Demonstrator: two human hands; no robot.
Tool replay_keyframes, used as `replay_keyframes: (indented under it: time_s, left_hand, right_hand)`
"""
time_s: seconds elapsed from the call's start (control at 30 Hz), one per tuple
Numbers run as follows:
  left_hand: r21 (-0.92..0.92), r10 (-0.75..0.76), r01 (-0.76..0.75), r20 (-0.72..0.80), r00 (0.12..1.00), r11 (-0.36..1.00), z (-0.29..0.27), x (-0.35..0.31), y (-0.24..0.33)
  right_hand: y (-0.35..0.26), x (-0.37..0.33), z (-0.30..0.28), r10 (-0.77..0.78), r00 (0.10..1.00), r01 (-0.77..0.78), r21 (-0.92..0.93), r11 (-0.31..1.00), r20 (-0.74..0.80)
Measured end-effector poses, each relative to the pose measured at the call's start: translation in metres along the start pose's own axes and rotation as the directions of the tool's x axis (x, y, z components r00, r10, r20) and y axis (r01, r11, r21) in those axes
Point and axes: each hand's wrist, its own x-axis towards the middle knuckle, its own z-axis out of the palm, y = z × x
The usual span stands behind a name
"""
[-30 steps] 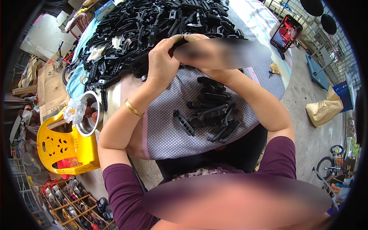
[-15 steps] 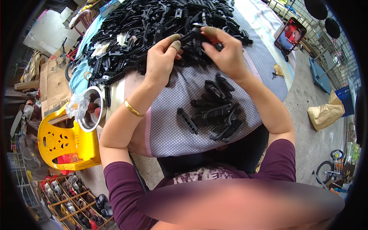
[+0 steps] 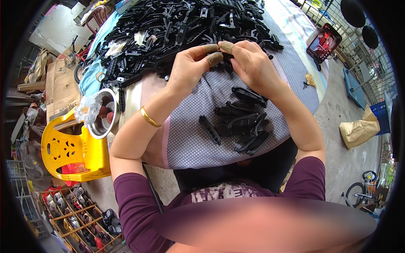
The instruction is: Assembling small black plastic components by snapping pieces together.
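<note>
My left hand (image 3: 190, 71) and my right hand (image 3: 255, 65) meet over the near edge of a big heap of slim black plastic parts (image 3: 168, 38). Brownish tape wraps some of the fingertips. Both hands are closed in a pinch on a black plastic part, mostly hidden by the fingers and hard to tell from the heap behind. Closer to me, a small pile of black plastic parts (image 3: 242, 120) lies on the dotted grey cloth (image 3: 185, 143). One single black part (image 3: 209, 130) rests just left of that pile.
On the left are a yellow plastic chair (image 3: 63, 147) and a metal bowl (image 3: 99, 130) with reddish round things and a clear plastic bag (image 3: 88, 107). A phone (image 3: 324, 43) stands at the table's right side. A tan sack (image 3: 359, 128) sits on the floor, right.
My hands have come together, with the fingertips now meeting. The right hand has moved slightly down and left, the left hand a little right. The small pile looks slightly shifted.
</note>
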Motion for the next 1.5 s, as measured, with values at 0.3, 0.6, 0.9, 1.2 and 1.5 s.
replay_keyframes:
  time_s: [0.3,0.6,0.9,1.2,1.5]
  left_hand:
    - [0.243,0.288,-0.282,0.012,0.958,0.928,0.005,-0.002,-0.001]
    - [0.441,0.452,-0.442,0.089,0.887,0.781,0.007,-0.004,0.002]
    - [0.404,0.094,-0.272,0.409,0.908,0.873,0.023,-0.015,-0.015]
    - [0.412,-0.002,-0.289,0.577,0.817,0.864,0.023,-0.018,-0.001]
    - [0.839,0.372,-0.292,0.117,0.921,0.459,-0.025,0.019,-0.01]
  right_hand:
    - [0.006,0.0,-0.012,0.36,0.882,-0.467,0.465,0.752,0.304]
    - [0.0,-0.004,-0.018,0.277,0.953,-0.297,0.209,0.932,0.123]
    - [0.034,-0.009,-0.071,0.396,0.815,-0.539,0.301,0.786,0.424]
    - [0.014,-0.016,-0.036,0.486,0.711,-0.285,-0.424,0.86,0.508]
    - [0.007,-0.016,-0.027,0.335,0.823,-0.327,-0.1,0.94,0.459]
